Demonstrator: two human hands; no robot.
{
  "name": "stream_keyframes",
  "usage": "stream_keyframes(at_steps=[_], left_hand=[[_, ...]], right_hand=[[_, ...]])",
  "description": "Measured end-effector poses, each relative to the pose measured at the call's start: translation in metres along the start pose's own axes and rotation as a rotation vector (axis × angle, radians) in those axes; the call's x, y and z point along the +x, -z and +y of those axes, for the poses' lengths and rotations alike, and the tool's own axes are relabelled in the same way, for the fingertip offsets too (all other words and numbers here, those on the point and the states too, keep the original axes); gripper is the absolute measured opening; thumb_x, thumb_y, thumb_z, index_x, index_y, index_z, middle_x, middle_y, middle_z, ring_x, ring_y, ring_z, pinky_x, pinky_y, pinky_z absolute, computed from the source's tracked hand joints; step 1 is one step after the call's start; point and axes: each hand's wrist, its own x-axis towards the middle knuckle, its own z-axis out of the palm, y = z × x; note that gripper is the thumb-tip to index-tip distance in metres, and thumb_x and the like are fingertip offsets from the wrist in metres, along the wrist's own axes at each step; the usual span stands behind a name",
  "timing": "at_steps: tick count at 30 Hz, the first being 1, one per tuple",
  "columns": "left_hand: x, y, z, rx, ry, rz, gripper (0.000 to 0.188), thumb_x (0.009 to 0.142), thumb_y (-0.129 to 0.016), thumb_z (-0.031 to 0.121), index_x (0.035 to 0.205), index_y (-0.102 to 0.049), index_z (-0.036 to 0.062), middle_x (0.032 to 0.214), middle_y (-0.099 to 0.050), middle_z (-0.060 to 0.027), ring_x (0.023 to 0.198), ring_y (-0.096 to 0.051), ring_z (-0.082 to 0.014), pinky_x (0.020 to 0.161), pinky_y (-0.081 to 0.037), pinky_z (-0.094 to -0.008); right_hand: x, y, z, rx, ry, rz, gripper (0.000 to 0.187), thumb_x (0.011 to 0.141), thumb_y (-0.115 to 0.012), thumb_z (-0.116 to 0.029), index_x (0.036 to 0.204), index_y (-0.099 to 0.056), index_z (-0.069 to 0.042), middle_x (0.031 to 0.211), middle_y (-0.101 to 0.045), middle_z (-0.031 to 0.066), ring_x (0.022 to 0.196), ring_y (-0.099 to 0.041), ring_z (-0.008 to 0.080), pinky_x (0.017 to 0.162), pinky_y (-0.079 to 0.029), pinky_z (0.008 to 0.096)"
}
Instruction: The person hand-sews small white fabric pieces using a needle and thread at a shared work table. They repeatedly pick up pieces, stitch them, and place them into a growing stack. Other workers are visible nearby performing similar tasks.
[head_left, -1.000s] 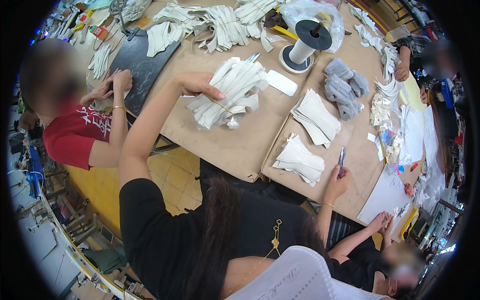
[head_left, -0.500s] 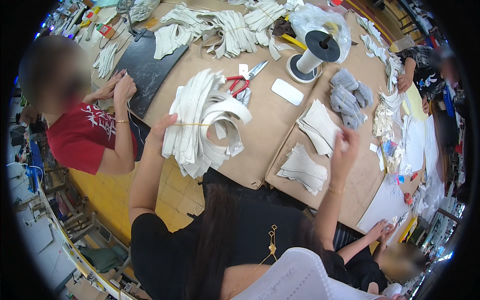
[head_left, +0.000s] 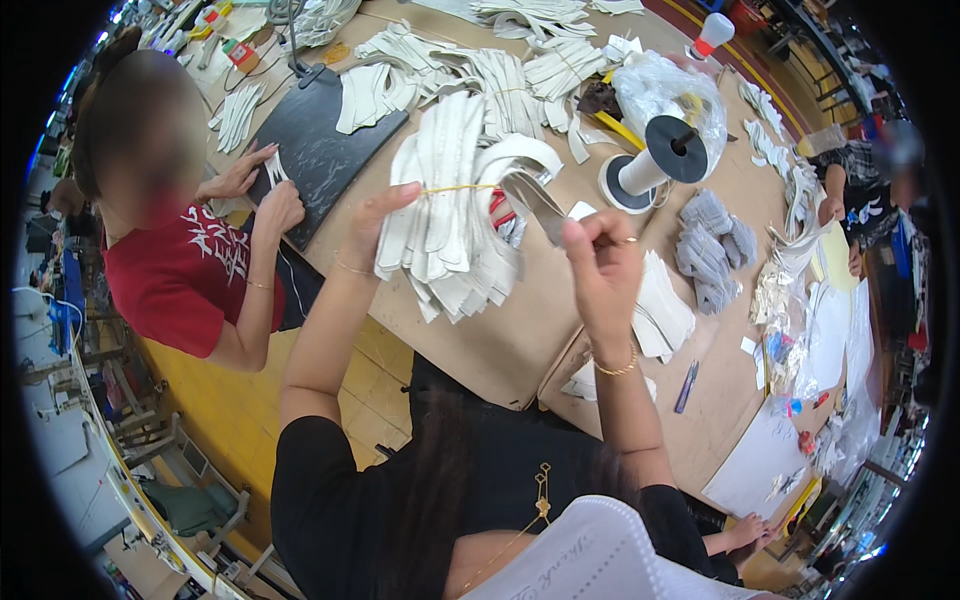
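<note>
Your right hand [head_left: 605, 270] shifts from the stack of pale pieces [head_left: 662, 310] to the banded bundle of pale strips [head_left: 440, 225], bringing both hands to bear on it: that hand pinches what looks like a greyish strip end [head_left: 546, 214]. Your left hand [head_left: 375, 225] grips the bundle's left side, holding it above the brown table [head_left: 490, 345], forearm [head_left: 338, 310] angled up and forward

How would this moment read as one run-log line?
left hand: holding tied bundle of white strips | right hand: pinching greyish strip | slim tool: on table
</note>
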Motion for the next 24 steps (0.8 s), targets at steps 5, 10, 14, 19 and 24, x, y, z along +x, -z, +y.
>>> stream_keyframes(at_steps=[5, 10, 14, 19, 24], left_hand=[[0.011, -0.011, -0.019, -0.188, 0.028, -0.176, 0.071, 0.086, -0.058, 0.021, 0.143, -0.032, -0.014, 0.134, -0.053, -0.0302, 0.115, -0.062, -0.0366, 0.099, -0.052, -0.0445], [0.002, -0.004, -0.031, -0.048, 0.06, -0.191, 0.08, 0.079, -0.067, 0.022, 0.143, -0.033, -0.0103, 0.129, -0.056, -0.0286, 0.111, -0.064, -0.0352, 0.097, -0.054, -0.0435], [0.0, 0.001, -0.033, -0.126, 0.185, -0.371, 0.077, 0.08, -0.067, 0.019, 0.143, -0.034, -0.0104, 0.128, -0.057, -0.027, 0.112, -0.064, -0.0322, 0.096, -0.054, -0.0421], [0.021, -0.007, -0.029, 0.151, 0.258, -0.068, 0.075, 0.08, -0.074, 0.017, 0.141, -0.04, -0.008, 0.127, -0.06, -0.0209, 0.11, -0.065, -0.027, 0.095, -0.053, -0.0391], [0.124, -0.033, 0.042, 0.525, 0.037, -0.274, 0.077, 0.072, -0.083, 0.023, 0.137, -0.05, -0.0019, 0.124, -0.064, -0.0128, 0.109, -0.064, -0.0212, 0.096, -0.05, -0.0343]], right_hand=[[0.011, -0.002, 0.005, 0.048, -0.152, -0.356, 0.023, 0.101, -0.052, -0.015, 0.113, -0.06, 0.003, 0.107, -0.065, 0.007, 0.102, -0.059, 0.0135, 0.094, -0.046, 0.0302], [0.045, -0.009, 0.043, 0.162, -0.267, -0.289, 0.025, 0.1, -0.047, -0.017, 0.11, -0.062, 0.001, 0.107, -0.066, 0.005, 0.1, -0.058, 0.0147, 0.091, -0.045, 0.0281], [0.046, -0.012, 0.057, 0.758, -0.611, -0.341, 0.044, 0.103, -0.04, -0.035, 0.133, -0.048, -0.003, 0.127, -0.058, 0.0086, 0.116, -0.055, 0.0223, 0.103, -0.04, 0.0395], [0.066, -0.027, 0.055, 1.145, -0.863, -0.255, 0.072, 0.1, -0.032, -0.062, 0.142, -0.042, -0.004, 0.14, -0.051, 0.0112, 0.122, -0.053, 0.0287, 0.107, -0.038, 0.0453], [0.15, -0.024, 0.038, 1.147, -0.438, -0.232, 0.071, 0.101, -0.038, -0.056, 0.148, -0.036, -0.002, 0.148, -0.046, 0.0137, 0.133, -0.047, 0.0308, 0.116, -0.03, 0.0457]])
